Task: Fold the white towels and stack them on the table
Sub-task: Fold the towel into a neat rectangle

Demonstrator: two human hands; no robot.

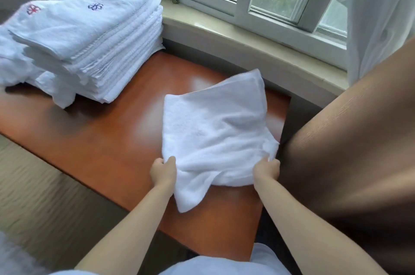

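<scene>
A white towel [215,131] lies partly folded on the orange-brown table [107,144], its near edge lifted. My left hand [162,170] grips the towel's near left corner. My right hand [267,170] grips its near right corner, fingers curled into the cloth. A loose flap hangs down between my hands toward the table's front edge. A tall stack of folded white towels [89,34] stands at the table's far left, the top ones marked with a blue and a red emblem.
A brown curtain [350,151] hangs close on the right, touching the table's end. Behind the table runs a beige window sill [235,34] under white-framed windows. A white sheer curtain [379,16] hangs at the top right. Loose white cloth [11,61] lies left of the stack.
</scene>
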